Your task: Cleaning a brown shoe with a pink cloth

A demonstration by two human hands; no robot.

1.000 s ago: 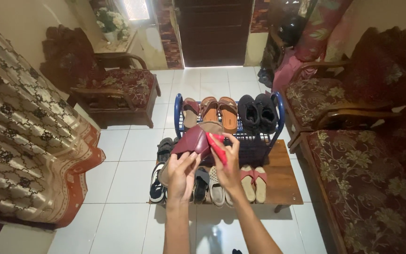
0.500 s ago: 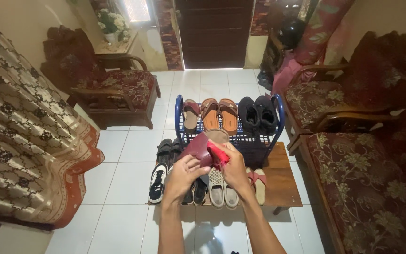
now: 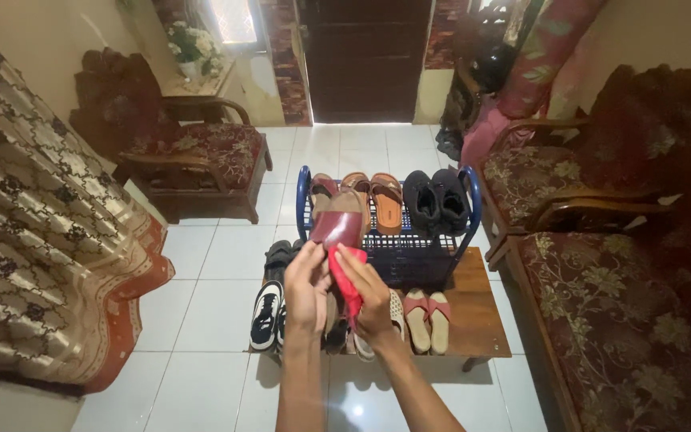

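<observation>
**Maroon sandal and red cloth held above the shoe rack**

Both hands are raised in front of the blue rack (image 3: pixel 307 192), which serves as the landmark here. The left hand (image 3: pixel 307 290) is closed around the heel end of a maroon sandal (image 3: pixel 337 228), held upright just in front of the rack's left half, toe end up. The right hand (image 3: pixel 375 302) grips a red cloth (image 3: pixel 344 280), fingers curled about it; the cloth lies against the sandal's lower part, between the two hands.

On the rack's top shelf sit a maroon sandal's mate (image 3: pixel 321 189) at the left, partly hidden, a pair of tan sandals (image 3: pixel 377 198) in the middle and black shoes (image 3: pixel 435 200) at the right. The rack stands on a low wooden worktop (image 3: pixel 477 308). In front of the rack, on that worktop, lie pink sandals (image 3: pixel 429 318) toward the right, and black-and-white sneakers (image 3: pixel 265 316) at the left edge. Dark sandals (image 3: pixel 279 254) lie left of the rack's base. Wooden armchairs with floral cushions stand well apart on either side, on white floor tiles.
</observation>
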